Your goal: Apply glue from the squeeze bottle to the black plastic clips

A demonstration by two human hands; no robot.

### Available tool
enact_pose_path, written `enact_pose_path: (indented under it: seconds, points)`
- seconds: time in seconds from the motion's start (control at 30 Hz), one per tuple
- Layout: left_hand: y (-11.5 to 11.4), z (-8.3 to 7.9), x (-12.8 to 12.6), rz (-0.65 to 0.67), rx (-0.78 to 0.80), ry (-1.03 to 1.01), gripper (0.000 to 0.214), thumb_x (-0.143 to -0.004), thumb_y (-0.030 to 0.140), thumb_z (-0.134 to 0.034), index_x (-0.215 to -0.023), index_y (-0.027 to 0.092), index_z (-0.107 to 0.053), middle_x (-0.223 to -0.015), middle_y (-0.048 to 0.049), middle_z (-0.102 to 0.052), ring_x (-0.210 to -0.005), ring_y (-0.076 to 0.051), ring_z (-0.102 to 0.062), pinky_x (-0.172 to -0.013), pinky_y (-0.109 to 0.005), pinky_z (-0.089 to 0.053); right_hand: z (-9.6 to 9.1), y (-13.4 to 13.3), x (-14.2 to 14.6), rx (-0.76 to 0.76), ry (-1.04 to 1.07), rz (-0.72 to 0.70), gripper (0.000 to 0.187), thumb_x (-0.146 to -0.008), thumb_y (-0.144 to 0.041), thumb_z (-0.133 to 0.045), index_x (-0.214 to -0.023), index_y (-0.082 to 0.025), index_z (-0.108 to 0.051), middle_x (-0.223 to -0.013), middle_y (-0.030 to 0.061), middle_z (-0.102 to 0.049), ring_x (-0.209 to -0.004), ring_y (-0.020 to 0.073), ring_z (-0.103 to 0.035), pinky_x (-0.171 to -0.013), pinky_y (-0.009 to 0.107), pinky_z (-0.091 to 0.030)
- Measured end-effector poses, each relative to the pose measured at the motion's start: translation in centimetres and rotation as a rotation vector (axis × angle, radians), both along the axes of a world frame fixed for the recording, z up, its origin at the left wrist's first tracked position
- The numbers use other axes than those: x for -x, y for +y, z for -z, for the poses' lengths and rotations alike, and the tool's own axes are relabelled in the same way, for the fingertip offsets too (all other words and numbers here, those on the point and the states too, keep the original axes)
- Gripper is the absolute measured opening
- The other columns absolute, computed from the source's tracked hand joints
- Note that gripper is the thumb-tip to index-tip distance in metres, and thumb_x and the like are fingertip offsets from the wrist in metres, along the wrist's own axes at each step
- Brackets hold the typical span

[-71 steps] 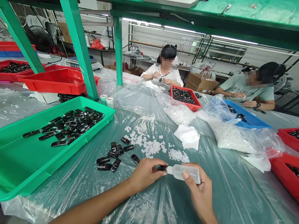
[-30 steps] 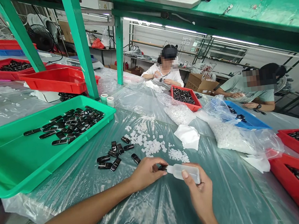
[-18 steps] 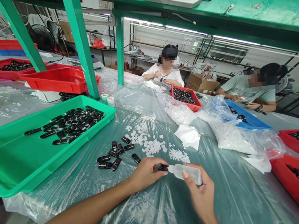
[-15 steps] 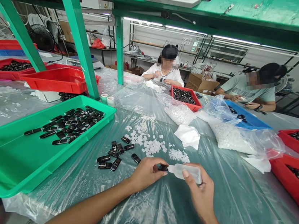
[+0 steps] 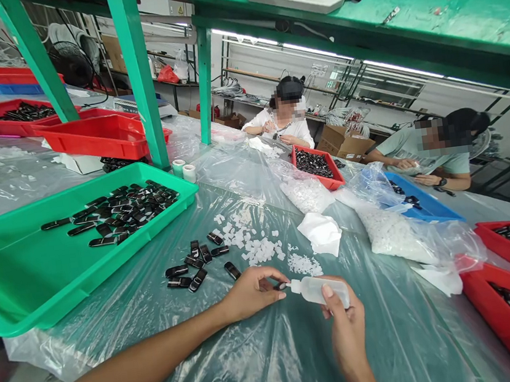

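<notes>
Between thumb and fingers, my left hand pinches a small black piece, mostly hidden by the fingertips. My right hand is closed around a translucent squeeze bottle, tilted on its side. Its narrow nozzle points left and meets or nearly meets the black piece; I cannot tell which. Just beyond my left hand lies a loose group of black oblong pieces. Farther off are scattered small white pieces, with a heap of finer white bits close to the bottle.
A green tray with black pieces stands at left. Plastic bags of white bits, a blue tray and red trays line the right. A green shelf frame rises ahead. Two people sit across the table; another person's hand shows far left.
My right hand and the bottle have shifted slightly to the right, and the bottle lies a little flatter. The black piece has turned slightly in my left fingers.
</notes>
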State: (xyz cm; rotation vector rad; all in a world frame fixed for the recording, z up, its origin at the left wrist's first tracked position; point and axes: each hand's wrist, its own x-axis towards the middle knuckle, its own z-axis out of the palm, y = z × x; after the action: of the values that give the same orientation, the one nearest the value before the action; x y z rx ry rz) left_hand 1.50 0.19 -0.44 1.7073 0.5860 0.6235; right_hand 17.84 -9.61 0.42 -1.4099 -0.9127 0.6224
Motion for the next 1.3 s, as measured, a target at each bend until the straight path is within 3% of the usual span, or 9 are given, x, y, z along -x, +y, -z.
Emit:
enact_pose_path:
  seconds: [0.17,0.37,0.57,0.87,1.3]
  points:
    - [0.1,0.1,0.0,0.021,0.047,-0.025,0.029,-0.076,0.029,-0.064,-0.099,0.012,-0.064,-0.079,-0.0062,-0.065,-0.067,-0.015,-0.060,-0.060,-0.021,-0.045,0.3,0.0,-0.2,-0.027,0.036,0.004,0.027,-0.078,-0.042,-0.059,-0.087,-0.017,-0.060,-0.064,-0.0021,-0.051,-0.051,0.0098,-0.035,-0.046,0.022,-0.028]
    - [0.1,-0.2,0.1,0.021,0.041,-0.044,0.027,-0.077,0.029,-0.064,-0.098,0.013,-0.065,-0.086,-0.0075,-0.066,-0.068,-0.015,-0.061,-0.061,-0.022,-0.046,0.2,-0.1,-0.1,-0.018,0.001,0.011,0.027,-0.079,-0.042,-0.058,-0.088,-0.017,-0.060,-0.064,-0.0020,-0.052,-0.053,0.0100,-0.038,-0.047,0.021,-0.030]
    - [-0.2,-0.7,0.1,-0.044,-0.048,0.000,0.024,-0.075,0.027,-0.065,-0.097,0.016,-0.066,-0.091,-0.0053,-0.067,-0.068,-0.015,-0.061,-0.059,-0.021,-0.045,0.0,-0.4,0.1,-0.019,-0.138,0.059,0.026,-0.076,-0.042,-0.062,-0.086,-0.018,-0.060,-0.071,0.0012,-0.060,-0.063,0.0150,-0.053,-0.054,0.023,-0.041]
    - [-0.4,-1.3,0.2,-0.086,-0.208,0.091,0.020,-0.076,0.024,-0.065,-0.095,0.018,-0.065,-0.089,-0.0030,-0.065,-0.066,-0.012,-0.058,-0.050,-0.017,-0.039,0.4,-0.9,0.1,-0.050,-0.339,0.054,0.024,-0.075,-0.036,-0.064,-0.091,-0.018,-0.059,-0.083,0.0039,-0.063,-0.073,0.0175,-0.057,-0.062,0.025,-0.045]
    - [-0.4,-0.9,0.1,-0.080,-0.220,0.084,0.020,-0.075,0.024,-0.065,-0.094,0.018,-0.063,-0.090,-0.0025,-0.063,-0.066,-0.012,-0.057,-0.052,-0.017,-0.039,0.1,-0.4,0.3,-0.036,-0.187,0.041,0.022,-0.076,-0.039,-0.063,-0.087,-0.019,-0.061,-0.078,0.0018,-0.062,-0.070,0.0156,-0.056,-0.061,0.024,-0.045]
